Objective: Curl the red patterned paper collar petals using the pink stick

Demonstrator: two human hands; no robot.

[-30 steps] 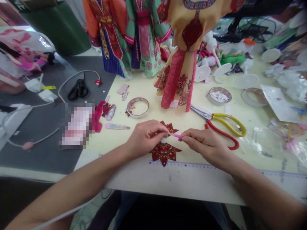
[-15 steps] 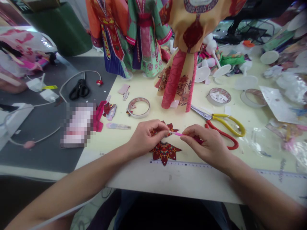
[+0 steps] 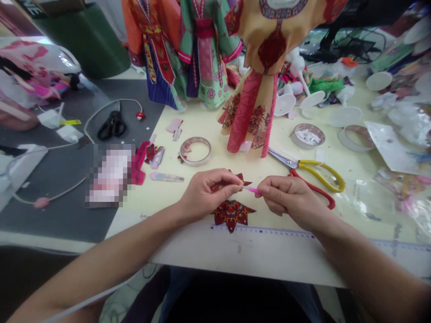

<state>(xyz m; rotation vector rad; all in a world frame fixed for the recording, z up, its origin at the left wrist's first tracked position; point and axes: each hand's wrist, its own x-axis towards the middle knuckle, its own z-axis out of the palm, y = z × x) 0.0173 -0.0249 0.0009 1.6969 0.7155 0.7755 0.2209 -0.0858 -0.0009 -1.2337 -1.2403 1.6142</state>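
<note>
My right hand is closed on a thin pink tool, whose pale tip points left. The thumb and forefinger of my left hand pinch together at that tip; whatever sits between them is too small to make out. Beneath my left fingers lies a dark red patterned piece with pointed petals, partly covered by the hand. A ruler runs along its lower edge. Scissors with yellow and red handles lie just beyond my right hand.
Three dressed figures stand at the back, the nearest in a yellow and red dress. Tape rolls lie on the table, with fabric scraps to the left. Black scissors rest on the grey mat. Plastic bags and white stands crowd the right.
My right hand has shifted slightly right and its fingers have curled closer round the pink tool. My left fingertips have moved a little to the right.
</note>
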